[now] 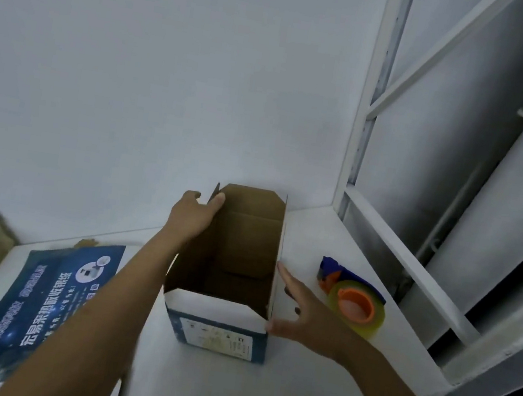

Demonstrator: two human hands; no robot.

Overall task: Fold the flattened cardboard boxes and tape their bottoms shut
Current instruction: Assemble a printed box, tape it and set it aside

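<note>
The box point(215, 336) stands open mid-way along the bench point(223, 395). The left hand point(194, 215) grips its far-left wall and the right hand point(307, 316) lies flat against the right wall. The bottom seems untaped, though it is dim inside, so an uneven squeeze could skew it or nudge the tape point(356, 305).

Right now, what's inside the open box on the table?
Only bare brown cardboard shows inside the box: its walls and folded bottom flaps, no contents in view. The left hand grips its left wall from above. The near white flap hides the front bottom corner.
</note>
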